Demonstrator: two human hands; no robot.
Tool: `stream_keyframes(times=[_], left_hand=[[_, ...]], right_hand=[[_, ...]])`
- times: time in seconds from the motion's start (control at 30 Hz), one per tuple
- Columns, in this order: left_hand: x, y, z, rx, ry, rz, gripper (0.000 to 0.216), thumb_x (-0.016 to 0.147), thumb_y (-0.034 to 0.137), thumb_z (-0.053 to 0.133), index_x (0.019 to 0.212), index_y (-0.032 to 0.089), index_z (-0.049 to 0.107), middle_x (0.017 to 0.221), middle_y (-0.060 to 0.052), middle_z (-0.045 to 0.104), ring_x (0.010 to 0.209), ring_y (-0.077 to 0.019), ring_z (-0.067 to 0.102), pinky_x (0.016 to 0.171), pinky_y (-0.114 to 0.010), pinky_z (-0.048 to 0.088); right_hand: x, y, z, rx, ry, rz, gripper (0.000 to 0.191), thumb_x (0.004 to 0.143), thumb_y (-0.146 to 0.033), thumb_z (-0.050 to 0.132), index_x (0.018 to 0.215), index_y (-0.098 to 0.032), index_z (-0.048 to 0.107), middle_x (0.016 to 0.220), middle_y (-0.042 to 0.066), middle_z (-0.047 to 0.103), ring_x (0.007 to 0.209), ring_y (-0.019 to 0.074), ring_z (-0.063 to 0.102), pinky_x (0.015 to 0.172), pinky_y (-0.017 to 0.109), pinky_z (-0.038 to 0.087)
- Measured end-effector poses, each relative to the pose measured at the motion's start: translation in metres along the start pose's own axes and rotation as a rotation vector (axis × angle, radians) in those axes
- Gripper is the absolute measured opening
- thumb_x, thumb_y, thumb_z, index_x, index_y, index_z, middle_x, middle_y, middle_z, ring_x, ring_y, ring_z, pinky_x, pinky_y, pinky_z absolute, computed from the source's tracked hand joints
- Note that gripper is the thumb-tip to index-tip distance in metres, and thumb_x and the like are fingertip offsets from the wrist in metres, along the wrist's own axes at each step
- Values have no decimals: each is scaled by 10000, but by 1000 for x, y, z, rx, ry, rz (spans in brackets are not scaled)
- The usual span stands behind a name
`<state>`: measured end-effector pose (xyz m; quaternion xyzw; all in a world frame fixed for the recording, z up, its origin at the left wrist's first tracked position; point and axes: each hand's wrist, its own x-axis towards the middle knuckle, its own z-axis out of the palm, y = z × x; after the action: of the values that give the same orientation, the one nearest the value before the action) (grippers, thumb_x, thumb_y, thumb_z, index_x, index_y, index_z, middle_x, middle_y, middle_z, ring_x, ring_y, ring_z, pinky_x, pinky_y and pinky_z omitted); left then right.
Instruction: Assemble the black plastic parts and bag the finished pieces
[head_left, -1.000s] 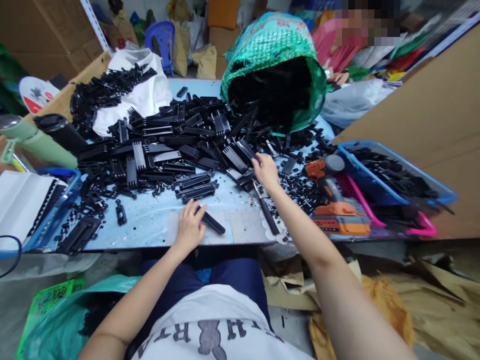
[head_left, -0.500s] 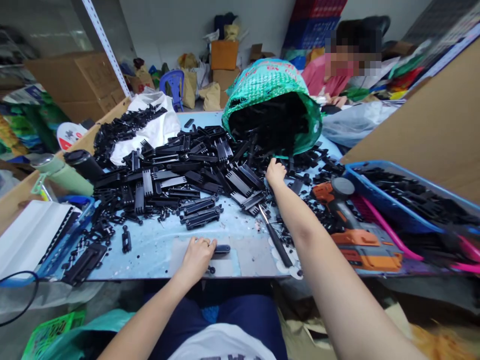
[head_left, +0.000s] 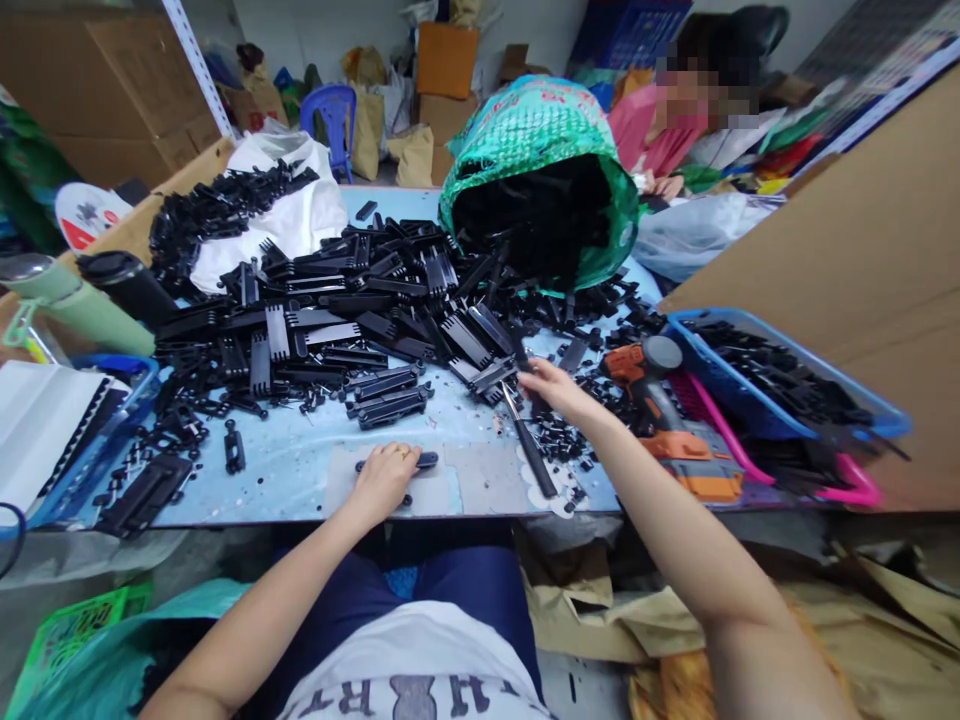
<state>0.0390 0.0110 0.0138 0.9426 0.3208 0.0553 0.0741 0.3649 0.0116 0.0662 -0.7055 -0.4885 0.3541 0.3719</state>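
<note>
My left hand (head_left: 386, 480) is closed over a narrow black plastic part (head_left: 427, 460) on a grey plate (head_left: 461, 480) near the table's front edge. The part's ends stick out on both sides of the fingers. My right hand (head_left: 559, 392) is closed on a flat black plastic piece (head_left: 520, 350) that points up and away from the fingertips. Just below this hand lies a black-handled tool (head_left: 534, 455) with a thin metal end. A heap of black slotted plastic pieces (head_left: 352, 310) spreads beyond both hands.
A green woven sack (head_left: 540, 120) full of black parts lies tipped at the back. On the right are an orange cordless driver (head_left: 652, 400) and a blue basket (head_left: 787, 340). Bottles (head_left: 97, 310) stand left. A co-worker in pink (head_left: 652, 140) sits across the table.
My right hand has drawn back from the sack's mouth towards me, now with a black piece in it. My left hand stays on its part. The view has shifted slightly.
</note>
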Motion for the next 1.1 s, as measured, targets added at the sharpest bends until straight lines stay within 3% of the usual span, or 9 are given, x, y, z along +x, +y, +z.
stream_keyframes(times=[0.07,0.17,0.27,0.47,0.67,0.83,1.0,1.1], left_hand=[[1,-3,1,-13,2,-26,252,896,187,425,1124,161,531,949,-94,595,898,-224,535,748,-343,410],[4,-7,0,-78,-15,-14,262,900,225,430,1138,165,521,989,-90,587,935,-220,531,800,-340,420],[7,-9,-2,-148,-32,29,290,905,239,416,1173,167,498,1047,-88,574,1000,-212,519,862,-331,414],[12,-2,-7,-182,-78,40,311,907,275,388,1185,175,485,1080,-86,563,1037,-213,506,889,-339,397],[10,7,-12,-175,-47,14,602,687,654,578,1038,171,500,987,-90,573,913,-262,548,793,-374,418],[2,2,-5,-219,43,53,434,776,557,544,988,182,490,929,-75,581,840,-225,584,707,-323,439],[0,-2,1,-258,129,77,386,785,476,573,1011,176,488,952,-79,597,892,-227,592,734,-327,462],[2,3,1,-269,111,38,414,769,507,583,998,172,501,924,-77,608,864,-234,600,713,-335,469]], right_hand=[[-36,-1,20,33,-232,-9,469,779,-518,544,1095,-175,500,610,-57,516,493,90,470,488,213,402],[-76,-3,46,-103,-592,-116,453,816,-510,516,1136,-190,509,690,-26,575,572,106,527,569,234,429],[-95,-4,62,-380,-748,-287,417,826,-515,518,1093,-198,562,787,17,626,685,146,580,631,247,422],[-97,0,79,-915,-524,-525,344,908,-466,415,1054,-205,585,875,66,645,784,182,607,639,249,360],[-109,-5,87,-1097,-296,-600,362,924,-478,368,1032,-209,585,845,64,617,752,170,565,624,268,285],[-121,-20,90,-1197,-151,-690,295,948,-392,359,1017,-209,580,817,57,595,735,165,522,626,296,226],[-117,-34,90,-1224,-144,-730,248,944,-356,388,1004,-212,582,812,53,593,721,159,504,615,303,203],[-109,-30,88,-1223,-140,-749,268,937,-387,399,996,-208,589,806,48,598,713,155,510,619,296,218]])
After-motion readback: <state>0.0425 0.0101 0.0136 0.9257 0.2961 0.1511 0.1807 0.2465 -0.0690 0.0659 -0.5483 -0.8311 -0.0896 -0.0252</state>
